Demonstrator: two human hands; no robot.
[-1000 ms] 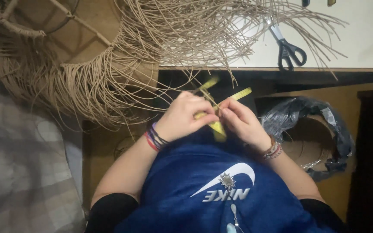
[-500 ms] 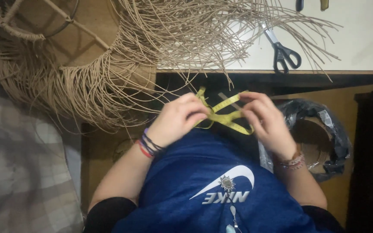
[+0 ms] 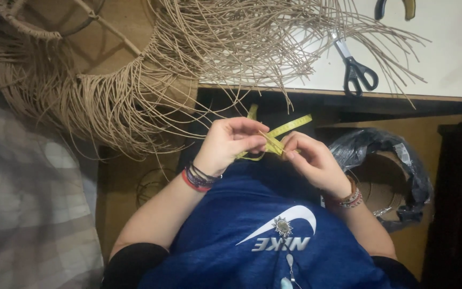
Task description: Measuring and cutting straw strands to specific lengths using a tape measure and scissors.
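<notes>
I see two hands at work close to the body, over a blue shirt. My left hand (image 3: 231, 143) is curled, its fingertips pinching a yellow tape measure (image 3: 280, 140); my right hand (image 3: 310, 160) is curled too and pinches the same tape just beside the left, so the two hands almost touch. There is one tape: it loops between the fingers, one end sticks up and away to the right, another short end points far-left above the left hand, and a loop hangs below the left fingers. It is held in the air, in front of the near edge of the desk (image 3: 455, 59), not resting on anything.

Each wrist wears a stack of bracelets; I cannot count the bands exactly.

On the white desk, far right, lies one pair of scissors (image 3: 355, 68) with black handles, blades pointing far-left. At the far edge I see one pair of pliers (image 3: 394, 6), mostly cut off by the frame. One big woven basket frame (image 3: 81, 59) with many loose tan strands fills the far left, and its strands spill over the desk and the scissors' blades. Below the desk on the right stands one round bin lined with a black plastic bag (image 3: 386, 160). A checked cloth (image 3: 22, 208) covers the near left.
</notes>
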